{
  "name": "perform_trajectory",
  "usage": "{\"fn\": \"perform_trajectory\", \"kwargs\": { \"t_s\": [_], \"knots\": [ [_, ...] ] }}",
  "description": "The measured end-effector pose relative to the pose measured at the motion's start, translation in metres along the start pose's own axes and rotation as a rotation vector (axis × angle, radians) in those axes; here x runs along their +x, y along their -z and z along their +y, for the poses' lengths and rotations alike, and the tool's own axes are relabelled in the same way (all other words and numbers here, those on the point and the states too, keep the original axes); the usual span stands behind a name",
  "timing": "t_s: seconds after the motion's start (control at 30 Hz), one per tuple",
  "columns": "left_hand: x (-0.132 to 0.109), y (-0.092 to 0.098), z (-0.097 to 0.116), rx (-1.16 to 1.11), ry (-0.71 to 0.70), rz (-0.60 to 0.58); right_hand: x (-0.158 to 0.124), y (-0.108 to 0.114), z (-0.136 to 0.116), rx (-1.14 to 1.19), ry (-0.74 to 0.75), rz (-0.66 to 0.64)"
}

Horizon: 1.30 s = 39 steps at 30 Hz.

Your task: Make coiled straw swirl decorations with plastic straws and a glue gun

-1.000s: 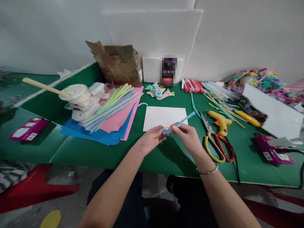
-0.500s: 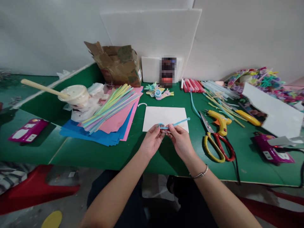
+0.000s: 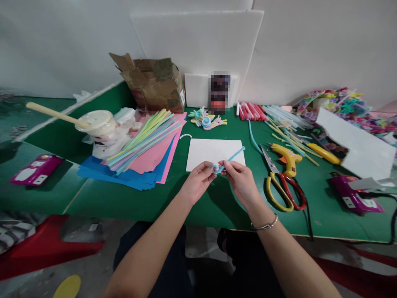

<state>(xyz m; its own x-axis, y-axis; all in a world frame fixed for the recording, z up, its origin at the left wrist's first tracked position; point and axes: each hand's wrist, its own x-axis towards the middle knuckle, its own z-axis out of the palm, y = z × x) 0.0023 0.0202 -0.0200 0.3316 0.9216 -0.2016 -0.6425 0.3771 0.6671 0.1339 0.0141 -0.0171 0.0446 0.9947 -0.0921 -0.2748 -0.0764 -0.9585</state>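
A blue pipe cleaner (image 3: 236,153) is between my two hands, above the near edge of a white sheet (image 3: 214,150). Its left end is curled into a small coil, pinched in the fingertips of my left hand (image 3: 198,180). My right hand (image 3: 242,178) pinches the same pipe cleaner just beside the coil, and the straight free end sticks out up and to the right. Some of the coil is hidden by the fingers. Behind the sheet lies a small cluster of finished pastel pipe-cleaner shapes (image 3: 207,120).
On the right lie scissors (image 3: 279,186), a yellow glue gun (image 3: 287,158) and red tubes (image 3: 250,111). To the left, pastel pipe cleaners (image 3: 145,140) rest on pink and blue sheets (image 3: 124,176), beside a lidded cup (image 3: 97,124). A cardboard box (image 3: 158,87) stands behind.
The pipe cleaner has been bent further round at its left end, and its free end now points more steeply upward. My right hand has turned and shifted slightly right.
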Motion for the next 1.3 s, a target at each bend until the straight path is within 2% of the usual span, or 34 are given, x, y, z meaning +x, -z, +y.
{"fn": "perform_trajectory", "kwargs": {
  "t_s": [0.2,0.33,0.67,0.83,0.93,1.1,1.3],
  "knots": [
    [-0.001,0.005,0.016,0.112,0.162,-0.077,-0.002,0.008,-0.008,-0.296,0.155,-0.089],
    [-0.001,0.005,0.017,0.106,0.181,-0.075,-0.003,0.008,-0.010,-0.343,0.178,-0.135],
    [-0.003,0.001,0.011,0.021,0.150,-0.036,-0.003,0.005,-0.001,-0.107,0.049,-0.211],
    [-0.003,0.001,0.008,-0.025,0.032,-0.101,-0.003,0.002,-0.004,0.019,-0.050,-0.184],
    [-0.002,-0.002,0.004,-0.047,-0.019,-0.060,-0.001,0.001,-0.004,0.108,-0.121,-0.167],
    [-0.001,-0.002,0.003,-0.008,-0.044,0.045,0.000,-0.001,0.000,0.128,-0.195,-0.122],
    [-0.001,0.000,0.009,0.085,-0.061,-0.020,0.001,0.002,0.001,0.039,-0.133,-0.070]
  ]
}}
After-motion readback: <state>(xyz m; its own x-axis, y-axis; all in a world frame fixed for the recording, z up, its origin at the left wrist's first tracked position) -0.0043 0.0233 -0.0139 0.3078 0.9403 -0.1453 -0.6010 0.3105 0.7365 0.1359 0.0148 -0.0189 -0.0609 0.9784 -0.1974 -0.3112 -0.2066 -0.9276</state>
